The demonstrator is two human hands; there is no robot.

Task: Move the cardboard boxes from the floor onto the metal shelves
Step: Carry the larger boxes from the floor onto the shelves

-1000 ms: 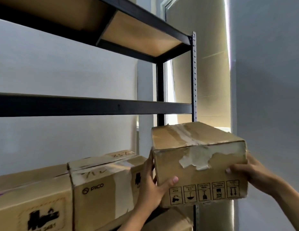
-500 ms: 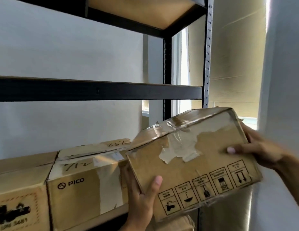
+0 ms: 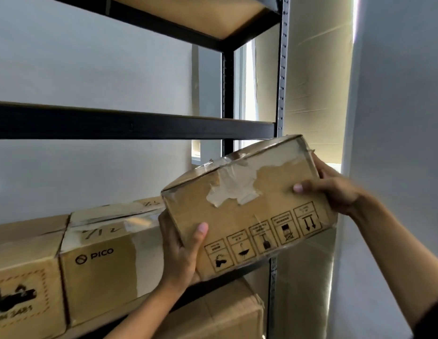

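While the left hand (image 3: 181,255) and right hand (image 3: 335,189) are gripping the tilted, tape-torn brown cardboard box (image 3: 249,211) at centre right, it is risking snagging the black metal shelf (image 3: 130,124) or the neighbouring PICO-printed carton (image 3: 103,263).

Matt cardboard box (image 3: 247,211) with glossy torn tape; black-painted metal shelf (image 3: 130,124).

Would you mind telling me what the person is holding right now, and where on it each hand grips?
A tilted cardboard box, held by both hands: the left hand grips its lower left corner, the right hand its upper right end.
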